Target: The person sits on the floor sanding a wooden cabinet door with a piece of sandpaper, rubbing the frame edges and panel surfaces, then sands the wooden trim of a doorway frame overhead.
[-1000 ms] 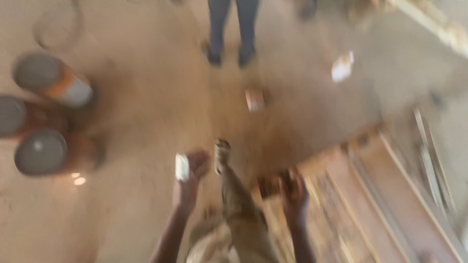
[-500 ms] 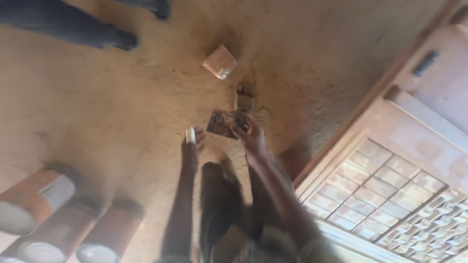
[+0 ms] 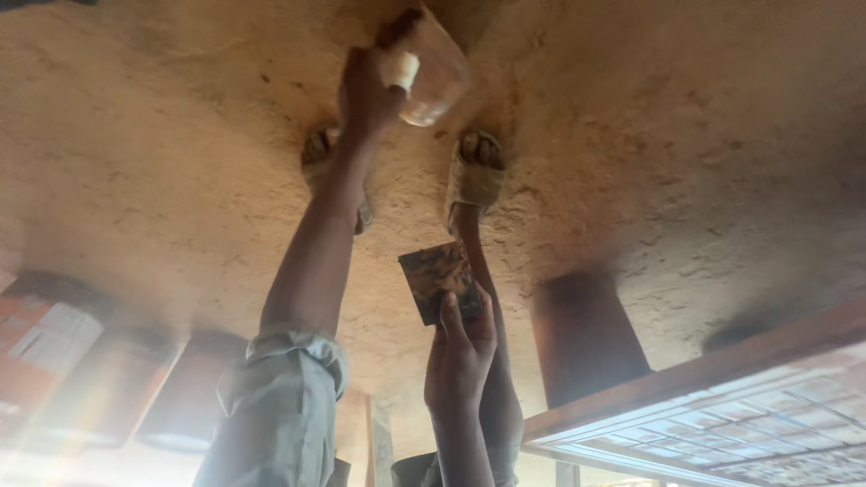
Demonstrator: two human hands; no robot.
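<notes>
A dirt floor [image 3: 162, 162] fills the view, with a metal grille frame [image 3: 722, 406] at four o'clock and blurred drums [image 3: 54, 352] at eight. The left hand [image 3: 365, 95], at twelve, touches a pale block [image 3: 433, 68] — grip unclear. The right hand [image 3: 460, 352] — at six — pinches a small dark tile [image 3: 437, 280] above sandalled feet [image 3: 475, 176].

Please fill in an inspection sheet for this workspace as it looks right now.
Surface: sandy dirt floor, bare and uneven.
Job's things: clear block on the floor; dark worn square piece held up.
Clutter: orange-banded drums at the left.
Grips: left hand reaches to the block with a small white object; right hand pinches the square piece.
Cables: nothing seen.
Surroundings: sandalled feet; gridded panel at the lower right.
</notes>
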